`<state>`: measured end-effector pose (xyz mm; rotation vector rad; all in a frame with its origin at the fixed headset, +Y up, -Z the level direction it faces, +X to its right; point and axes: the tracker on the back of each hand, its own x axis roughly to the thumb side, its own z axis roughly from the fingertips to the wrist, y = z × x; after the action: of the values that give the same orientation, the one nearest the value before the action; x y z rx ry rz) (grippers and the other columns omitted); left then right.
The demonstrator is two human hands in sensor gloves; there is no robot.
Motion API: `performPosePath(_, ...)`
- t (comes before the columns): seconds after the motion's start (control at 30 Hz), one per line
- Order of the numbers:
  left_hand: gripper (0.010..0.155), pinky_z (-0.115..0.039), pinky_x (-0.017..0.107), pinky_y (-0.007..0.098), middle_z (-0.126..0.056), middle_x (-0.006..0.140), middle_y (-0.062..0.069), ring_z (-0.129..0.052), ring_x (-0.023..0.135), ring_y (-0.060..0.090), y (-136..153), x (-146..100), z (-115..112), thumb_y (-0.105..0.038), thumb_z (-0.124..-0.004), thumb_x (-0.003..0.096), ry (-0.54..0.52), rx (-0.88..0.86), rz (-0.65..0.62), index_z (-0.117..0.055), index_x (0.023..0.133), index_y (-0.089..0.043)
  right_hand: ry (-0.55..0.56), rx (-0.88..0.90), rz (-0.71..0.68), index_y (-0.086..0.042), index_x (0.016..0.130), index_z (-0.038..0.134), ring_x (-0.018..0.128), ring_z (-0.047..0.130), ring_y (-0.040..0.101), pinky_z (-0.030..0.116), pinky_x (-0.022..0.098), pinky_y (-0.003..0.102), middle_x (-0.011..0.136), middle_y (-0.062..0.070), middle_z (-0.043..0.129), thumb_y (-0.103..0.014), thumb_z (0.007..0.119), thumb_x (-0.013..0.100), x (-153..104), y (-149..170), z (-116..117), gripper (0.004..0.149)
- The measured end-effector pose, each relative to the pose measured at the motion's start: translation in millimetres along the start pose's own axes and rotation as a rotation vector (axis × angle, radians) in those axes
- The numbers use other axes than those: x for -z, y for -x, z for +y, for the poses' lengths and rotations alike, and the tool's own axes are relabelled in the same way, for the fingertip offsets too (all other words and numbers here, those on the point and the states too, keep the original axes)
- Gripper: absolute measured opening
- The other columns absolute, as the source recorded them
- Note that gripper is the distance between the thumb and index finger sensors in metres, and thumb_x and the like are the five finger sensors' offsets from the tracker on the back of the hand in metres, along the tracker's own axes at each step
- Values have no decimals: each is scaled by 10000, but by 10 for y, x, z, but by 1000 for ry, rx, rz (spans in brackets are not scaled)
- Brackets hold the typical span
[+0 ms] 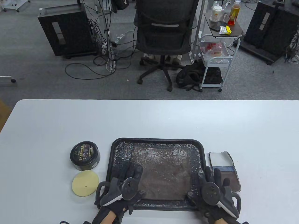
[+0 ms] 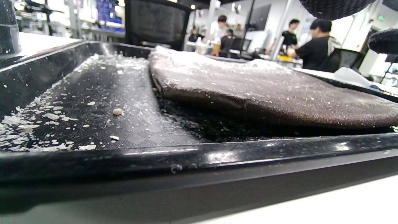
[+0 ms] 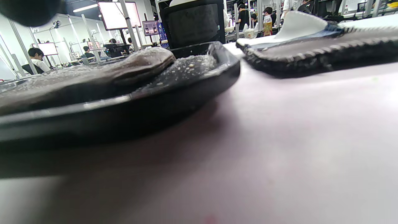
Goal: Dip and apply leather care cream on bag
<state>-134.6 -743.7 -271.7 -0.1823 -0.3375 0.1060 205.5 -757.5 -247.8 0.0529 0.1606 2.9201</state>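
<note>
An office chair (image 1: 163,35) and wheeled cart (image 1: 218,56) stand beyond the table (image 1: 163,119).

You see a tray (image 1: 156,141) of black plastic, glossy on its rim, with a fine woven texture pressed into its floor; white flakes (image 2: 46,116) lie dusted over it. The bag (image 1: 161,172) on it looks like dark brown leather, matt and slightly grainy, also powdered with white. The cream tin (image 1: 85,155) has a shiny black lid with a printed label. The round applicator pad (image 1: 85,183) looks like pale yellow foam, soft and matt. The folded cloths (image 1: 224,168) are woven fabric with stitched edges, rough in look. The table (image 1: 149,119) is smooth, white and matt. Your gloves (image 1: 127,173) are black knitted fabric.
</note>
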Motion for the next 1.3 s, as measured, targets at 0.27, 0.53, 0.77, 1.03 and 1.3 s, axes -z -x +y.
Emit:
performPosePath(0.27,923,-55,772,556,49,1104,-153,74,1071,139,15,0,6,-717,-610,370,-5,-9,3,16,985,-432,21,5,-21,-247,1123,199,1028,50,431,105,623,707,1134,98,80,-691,628,434,10,-3,-1,926)
performPosePath(0.53,911,-57,770,559,8,1119,-148,42,1082,142,68,1,10,-711,-613,371,15,-24,28,-20,1002,-428,129,59,-37,-225,1123,268,1059,176,428,177,640,721,1147,110,181,-657,705,418,-19,76,-143,935)
performPosePath(0.77,897,-63,769,559,-28,1130,-144,14,1090,146,131,-33,43,-704,-617,372,4,-56,47,-59,1016,-425,347,151,69,-224,1107,469,1078,368,421,279,667,737,1151,115,392,-513,845,402,-184,410,-422,849)
performPosePath(1.03,888,-75,771,558,-53,1136,-139,-10,1096,150,151,-39,45,-698,-621,372,18,-66,62,-83,1024,-422,154,138,237,-211,1096,502,1069,400,430,310,678,720,1143,115,408,-458,887,385,19,724,-246,846)
performPosePath(1.3,882,-85,774,557,-66,1139,-137,-23,1099,151,149,-39,46,-694,-621,374,37,-73,62,-97,1028,-420,-17,122,257,-199,1113,404,1060,311,441,263,685,667,1145,138,333,-536,811,413,307,777,-53,878)
